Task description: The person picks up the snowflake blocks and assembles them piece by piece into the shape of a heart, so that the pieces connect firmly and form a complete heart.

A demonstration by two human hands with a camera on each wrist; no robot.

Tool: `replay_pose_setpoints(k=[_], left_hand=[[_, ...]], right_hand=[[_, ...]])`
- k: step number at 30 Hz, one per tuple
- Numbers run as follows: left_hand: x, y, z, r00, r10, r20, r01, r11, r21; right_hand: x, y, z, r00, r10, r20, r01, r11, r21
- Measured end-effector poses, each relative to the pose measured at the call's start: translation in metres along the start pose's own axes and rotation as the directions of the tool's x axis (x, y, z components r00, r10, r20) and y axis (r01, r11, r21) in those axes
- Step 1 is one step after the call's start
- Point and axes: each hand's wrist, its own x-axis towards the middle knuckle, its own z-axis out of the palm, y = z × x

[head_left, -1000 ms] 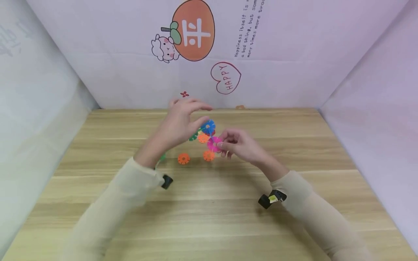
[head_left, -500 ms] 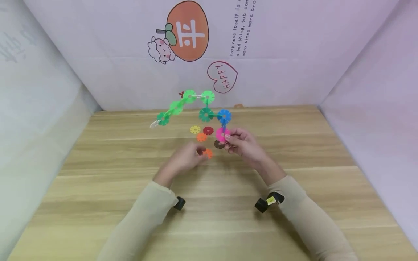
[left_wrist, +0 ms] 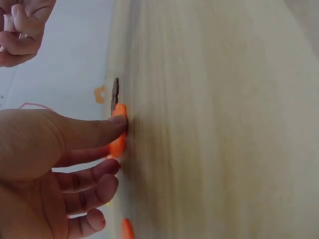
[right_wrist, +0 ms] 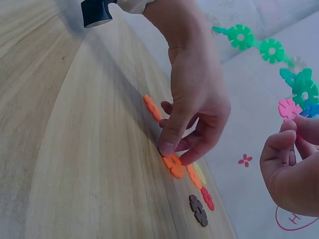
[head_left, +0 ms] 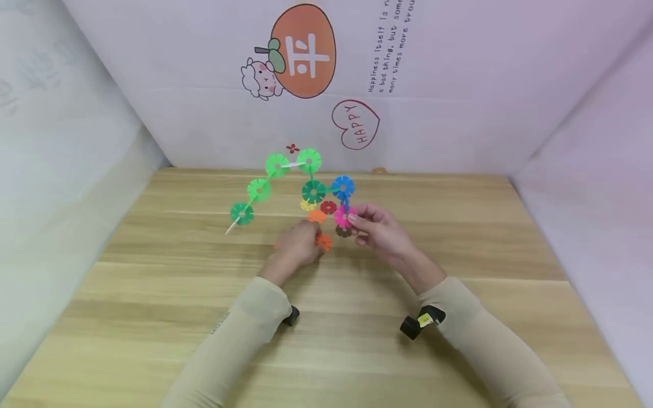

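Note:
My right hand [head_left: 385, 235] pinches a pink snowflake disc [head_left: 344, 217] between thumb and fingers. That disc ends a raised chain of interlocking discs: a blue disc [head_left: 343, 187], green discs [head_left: 259, 190] and white ones. The chain arches over to the left, ending in a tilted white disc [head_left: 233, 226]. Low at the tabletop, my left hand [head_left: 297, 245] pinches an orange snowflake disc [left_wrist: 118, 134], thumb on its near face. The right wrist view shows that orange disc [right_wrist: 173, 166] between the thumb and forefinger tips.
Loose discs lie just beyond the left hand: a yellow disc [head_left: 308, 205], a red disc [head_left: 329, 208], a brown disc [head_left: 344, 232] and a second orange disc [head_left: 317, 216]. Another orange disc [right_wrist: 152, 107] lies behind the left hand. A printed white wall [head_left: 433, 124] borders the wooden table [head_left: 347, 340].
My left hand has come down from near the chain to the orange disc on the table and taken hold of it. The chain's free end has swung lower; my right hand keeps its pink disc.

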Motion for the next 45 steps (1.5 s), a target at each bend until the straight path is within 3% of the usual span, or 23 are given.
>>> replay_pose_setpoints(k=[4, 7, 10, 12, 14, 16, 21, 28, 30, 32, 34, 40, 45], left_hand=[[-0.003, 0.006, 0.006, 0.999, 0.020, -0.033, -0.023, 0.996, -0.087], [-0.011, 0.010, 0.007, 0.996, 0.035, -0.087, -0.052, 0.979, -0.198], [-0.024, 0.014, 0.002, 0.985, 0.005, -0.171, -0.063, 0.940, -0.334], [-0.034, 0.016, -0.001, 0.969, -0.019, -0.247, -0.091, 0.901, -0.425], [-0.044, 0.017, -0.004, 0.942, -0.030, -0.335, -0.147, 0.859, -0.490], [-0.051, 0.017, -0.005, 0.901, -0.016, -0.434, -0.227, 0.835, -0.501], [-0.059, 0.014, -0.007, 0.780, 0.065, -0.622, -0.392, 0.825, -0.406], [-0.064, 0.009, -0.008, 0.640, 0.178, -0.748, -0.532, 0.804, -0.265], [-0.062, 0.009, -0.009, 0.610, 0.208, -0.765, -0.557, 0.798, -0.228], [-0.060, 0.009, -0.011, 0.590, 0.234, -0.773, -0.576, 0.792, -0.200], [-0.058, 0.009, -0.013, 0.580, 0.246, -0.777, -0.586, 0.789, -0.187], [-0.056, 0.006, -0.014, 0.564, 0.275, -0.779, -0.594, 0.791, -0.151], [-0.054, 0.005, -0.011, 0.547, 0.301, -0.781, -0.618, 0.775, -0.134]], right_hand=[[-0.002, 0.003, -0.004, 0.997, -0.004, -0.076, 0.006, 1.000, 0.020], [0.000, 0.002, -0.010, 0.994, -0.016, -0.112, 0.021, 0.999, 0.048], [0.002, -0.001, -0.013, 0.994, -0.028, -0.105, 0.035, 0.997, 0.066], [0.002, -0.003, -0.013, 0.995, -0.038, -0.096, 0.044, 0.997, 0.064], [0.002, -0.005, -0.011, 0.994, -0.051, -0.091, 0.056, 0.997, 0.054], [0.001, -0.006, -0.009, 0.994, -0.064, -0.093, 0.067, 0.997, 0.033], [-0.001, -0.006, 0.001, 0.989, -0.104, -0.108, 0.101, 0.994, -0.034], [-0.005, -0.008, 0.011, 0.984, -0.125, -0.125, 0.117, 0.991, -0.067], [-0.006, -0.009, 0.013, 0.983, -0.132, -0.126, 0.125, 0.990, -0.062], [-0.007, -0.009, 0.015, 0.982, -0.143, -0.125, 0.139, 0.989, -0.041], [-0.007, -0.008, 0.016, 0.980, -0.159, -0.121, 0.157, 0.987, -0.026], [-0.006, -0.001, 0.020, 0.972, -0.204, -0.116, 0.202, 0.979, -0.029], [-0.006, 0.002, 0.023, 0.964, -0.245, -0.108, 0.238, 0.969, -0.072]])
